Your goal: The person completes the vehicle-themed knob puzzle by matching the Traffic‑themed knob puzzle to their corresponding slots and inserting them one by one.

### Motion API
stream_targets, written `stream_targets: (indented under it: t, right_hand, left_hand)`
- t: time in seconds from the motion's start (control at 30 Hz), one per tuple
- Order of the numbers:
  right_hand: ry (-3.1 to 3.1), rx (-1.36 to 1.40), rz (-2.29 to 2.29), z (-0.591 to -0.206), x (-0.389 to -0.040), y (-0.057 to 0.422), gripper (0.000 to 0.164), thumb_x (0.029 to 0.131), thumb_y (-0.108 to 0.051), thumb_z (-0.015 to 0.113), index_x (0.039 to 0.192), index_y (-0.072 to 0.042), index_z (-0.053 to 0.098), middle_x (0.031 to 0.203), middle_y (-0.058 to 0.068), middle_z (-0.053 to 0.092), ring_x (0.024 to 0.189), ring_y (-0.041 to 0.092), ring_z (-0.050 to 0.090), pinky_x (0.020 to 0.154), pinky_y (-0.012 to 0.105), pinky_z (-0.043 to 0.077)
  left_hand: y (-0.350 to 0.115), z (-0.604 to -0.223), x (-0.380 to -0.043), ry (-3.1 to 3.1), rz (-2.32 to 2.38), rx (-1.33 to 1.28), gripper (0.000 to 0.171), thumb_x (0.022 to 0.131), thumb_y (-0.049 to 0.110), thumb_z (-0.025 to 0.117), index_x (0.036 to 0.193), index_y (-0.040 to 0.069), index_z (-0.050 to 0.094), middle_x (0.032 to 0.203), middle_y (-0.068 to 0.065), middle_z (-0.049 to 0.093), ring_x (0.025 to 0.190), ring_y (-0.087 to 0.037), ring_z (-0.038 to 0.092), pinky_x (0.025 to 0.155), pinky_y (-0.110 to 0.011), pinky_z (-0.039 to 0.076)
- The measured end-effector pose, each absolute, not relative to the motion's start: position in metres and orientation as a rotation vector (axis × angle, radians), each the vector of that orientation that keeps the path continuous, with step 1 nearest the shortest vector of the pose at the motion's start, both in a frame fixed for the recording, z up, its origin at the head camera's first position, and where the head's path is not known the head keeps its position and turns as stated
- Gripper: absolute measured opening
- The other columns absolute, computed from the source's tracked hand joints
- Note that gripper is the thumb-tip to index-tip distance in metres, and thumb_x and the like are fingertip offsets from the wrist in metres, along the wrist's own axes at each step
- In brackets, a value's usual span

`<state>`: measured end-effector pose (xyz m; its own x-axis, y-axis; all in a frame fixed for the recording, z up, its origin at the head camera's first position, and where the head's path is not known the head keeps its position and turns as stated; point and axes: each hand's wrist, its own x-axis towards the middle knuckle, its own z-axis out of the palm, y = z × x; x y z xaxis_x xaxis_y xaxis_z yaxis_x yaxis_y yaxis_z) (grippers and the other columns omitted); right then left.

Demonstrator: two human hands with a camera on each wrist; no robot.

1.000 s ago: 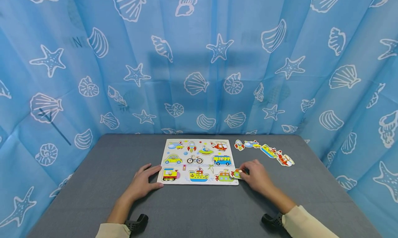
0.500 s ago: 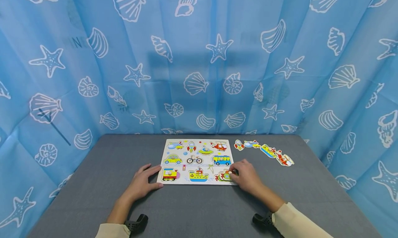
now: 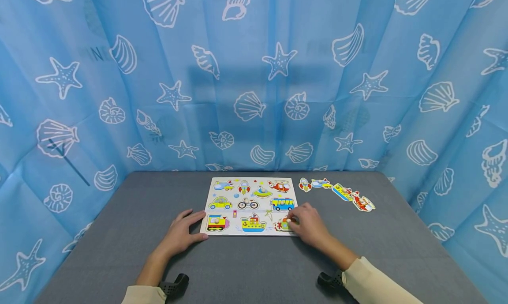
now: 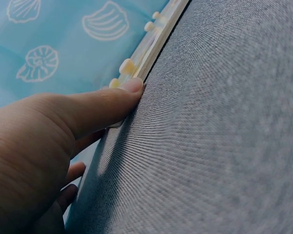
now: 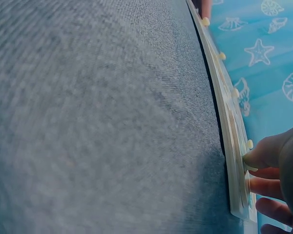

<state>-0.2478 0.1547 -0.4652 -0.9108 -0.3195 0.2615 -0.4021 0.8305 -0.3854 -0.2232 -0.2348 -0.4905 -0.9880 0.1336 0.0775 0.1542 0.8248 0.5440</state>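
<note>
A white peg puzzle board (image 3: 234, 233) with vehicle pictures lies on the table in the head view. My right hand (image 3: 309, 227) pinches the knob of a green submarine puzzle piece (image 3: 282, 225) between thumb and fingers, at the board's lower right submarine picture. Whether the piece lies flush in its recess cannot be seen under the fingers. My left hand (image 3: 180, 234) rests against the board's left side, fingers nearly straight and thumb at the near corner. In the left wrist view the thumb (image 4: 132, 85) touches the board edge.
Loose pieces lie right of the board: a rocket (image 3: 304, 185), a plane (image 3: 321, 183), a boat (image 3: 342, 192) and a helicopter (image 3: 363, 202). A blue shell-print curtain (image 3: 254, 132) stands behind the grey table (image 3: 254, 268).
My right hand has moved left with the submarine piece, from the board's right edge onto the submarine picture. The left hand and the loose pieces have stayed put.
</note>
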Motion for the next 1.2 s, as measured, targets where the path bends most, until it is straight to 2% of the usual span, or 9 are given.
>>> stream_targets:
  t: [0.23, 0.8, 1.2]
  right_hand:
    - [-2.832, 0.572, 0.651, -0.465, -0.247, 0.152, 0.008, 0.08, -0.014, 0.077, 0.082, -0.018, 0.072, 0.08, -0.011, 0.061, 0.089, 0.016, 0.05, 0.078, 0.039, 0.039]
    - [-2.789, 0.621, 0.61, -0.467, -0.246, 0.148, 0.01, 0.078, -0.014, 0.08, 0.081, -0.018, 0.071, 0.088, -0.005, 0.068, 0.091, 0.019, 0.053, 0.08, 0.043, 0.041]
    - [-2.69, 0.63, 0.731, -0.462, -0.248, 0.162, 0.009, 0.08, -0.011, 0.078, 0.088, -0.009, 0.073, 0.092, 0.002, 0.07, 0.09, 0.022, 0.054, 0.079, 0.043, 0.043]
  left_hand:
    - [-0.236, -0.492, -0.224, -2.965, -0.888, -0.236, 0.076, 0.076, 0.041, 0.082, 0.142, 0.017, 0.053, 0.144, -0.005, 0.05, 0.139, -0.038, 0.027, 0.101, -0.069, 0.026]
    - [-0.234, -0.489, -0.223, -2.968, -0.897, -0.223, 0.075, 0.076, 0.037, 0.083, 0.142, 0.016, 0.053, 0.144, -0.007, 0.05, 0.139, -0.039, 0.027, 0.101, -0.069, 0.026]
    - [-0.234, -0.49, -0.223, -2.963, -0.883, -0.237, 0.075, 0.076, 0.037, 0.083, 0.141, 0.016, 0.054, 0.143, -0.005, 0.051, 0.139, -0.039, 0.027, 0.101, -0.069, 0.026]
